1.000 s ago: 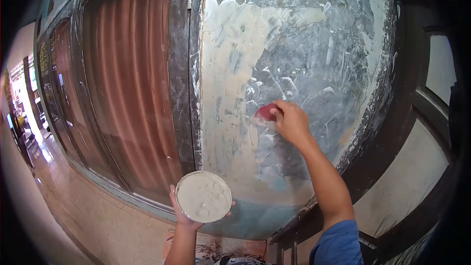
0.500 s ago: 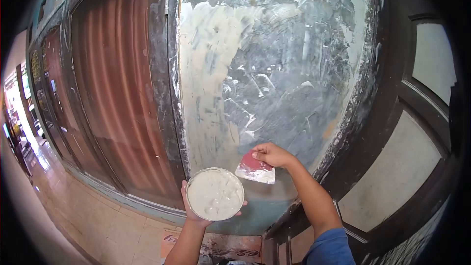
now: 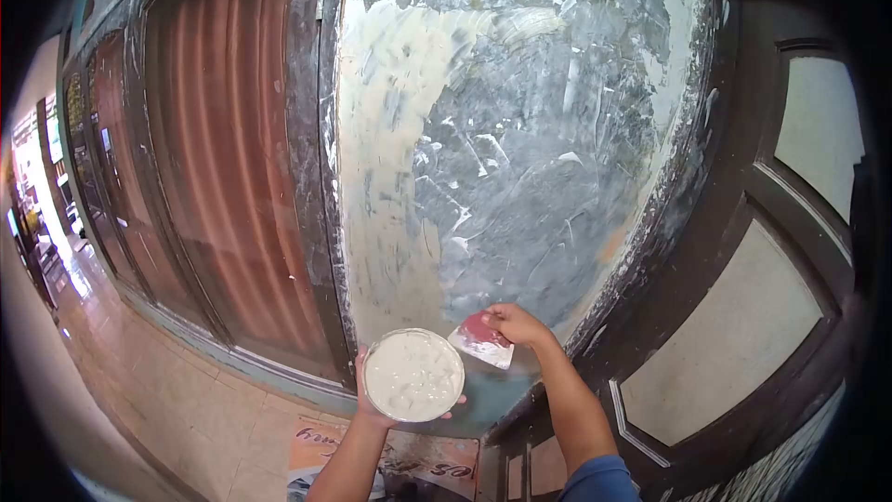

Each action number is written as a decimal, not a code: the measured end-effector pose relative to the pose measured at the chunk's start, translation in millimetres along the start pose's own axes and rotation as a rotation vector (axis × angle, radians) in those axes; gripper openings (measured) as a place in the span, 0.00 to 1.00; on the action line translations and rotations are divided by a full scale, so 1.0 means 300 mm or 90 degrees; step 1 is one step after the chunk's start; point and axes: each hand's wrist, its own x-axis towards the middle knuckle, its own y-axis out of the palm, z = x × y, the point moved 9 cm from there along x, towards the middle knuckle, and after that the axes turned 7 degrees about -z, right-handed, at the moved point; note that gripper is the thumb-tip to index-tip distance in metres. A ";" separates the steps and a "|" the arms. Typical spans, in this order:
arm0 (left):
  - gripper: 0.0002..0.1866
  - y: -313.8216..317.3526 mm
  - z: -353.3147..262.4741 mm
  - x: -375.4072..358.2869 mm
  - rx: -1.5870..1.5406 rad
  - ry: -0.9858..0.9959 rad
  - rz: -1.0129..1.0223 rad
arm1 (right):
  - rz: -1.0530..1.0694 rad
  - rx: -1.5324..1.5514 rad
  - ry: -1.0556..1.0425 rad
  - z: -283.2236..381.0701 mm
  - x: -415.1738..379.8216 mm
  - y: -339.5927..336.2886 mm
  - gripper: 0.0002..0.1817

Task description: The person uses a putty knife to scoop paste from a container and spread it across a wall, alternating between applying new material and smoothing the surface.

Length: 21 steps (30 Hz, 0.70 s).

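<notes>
In the head view, our left hand [image 3: 364, 402] cupped the round bowl of white putty [image 3: 413, 375] from beneath, below the patched wall panel [image 3: 502, 130]. Just beside the bowl's right rim, our right hand [image 3: 517, 323] pinched the red scraper [image 3: 481, 338], its edge smeared white.

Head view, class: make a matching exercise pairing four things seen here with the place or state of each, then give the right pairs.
Things:
1. bowl of white paste
2. red scraper
3. wall panel
4. brown corrugated shutter

Places or states:
A. smeared with pale filler strokes
B. held by the right hand, low against the panel
C. left of the panel, beyond a dark frame
D. held up from below by the left hand

Pairs: 1-D, 2-B, 3-A, 4-C
</notes>
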 end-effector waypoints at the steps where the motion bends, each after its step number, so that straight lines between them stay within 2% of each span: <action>1: 0.59 0.003 0.000 -0.015 0.004 0.001 0.003 | -0.070 -0.025 -0.002 -0.009 -0.016 -0.028 0.12; 2: 0.59 -0.006 -0.007 -0.027 0.002 0.004 0.001 | -0.121 -0.004 -0.043 0.000 -0.042 -0.047 0.12; 3: 0.61 -0.036 -0.024 -0.033 0.058 0.024 -0.037 | -0.118 -0.005 -0.042 0.004 -0.068 -0.029 0.12; 5: 0.62 -0.069 -0.041 -0.040 0.112 0.044 -0.076 | -0.271 0.010 -0.223 0.098 -0.161 -0.055 0.11; 6: 0.62 -0.078 -0.051 -0.039 0.112 0.055 -0.089 | -0.319 -0.150 -0.242 0.184 -0.243 -0.036 0.10; 7: 0.62 -0.081 -0.062 -0.036 0.115 0.066 -0.101 | -0.322 -0.150 -0.243 0.197 -0.270 -0.018 0.10; 9: 0.62 -0.081 -0.071 -0.031 0.115 0.068 -0.118 | -0.315 -0.307 -0.574 0.324 -0.389 0.078 0.18; 10: 0.61 -0.086 -0.081 -0.031 0.153 0.076 -0.128 | -0.286 -0.337 -0.582 0.337 -0.412 0.105 0.26; 11: 0.61 -0.091 -0.090 -0.030 0.191 0.084 -0.138 | -0.290 -0.338 -0.581 0.354 -0.432 0.108 0.26; 13: 0.61 -0.090 -0.096 -0.027 0.152 0.071 -0.128 | -0.265 -0.474 -0.663 0.400 -0.479 0.167 0.26; 16: 0.61 -0.072 -0.119 -0.025 0.143 0.055 -0.126 | -0.216 -0.586 -0.652 0.400 -0.481 0.203 0.26; 18: 0.62 -0.062 -0.137 -0.021 0.207 0.055 -0.117 | -0.207 -0.598 -0.658 0.414 -0.475 0.216 0.25; 21: 0.62 -0.064 -0.161 -0.018 0.189 0.048 -0.136 | -0.192 -0.630 -0.672 0.420 -0.454 0.243 0.23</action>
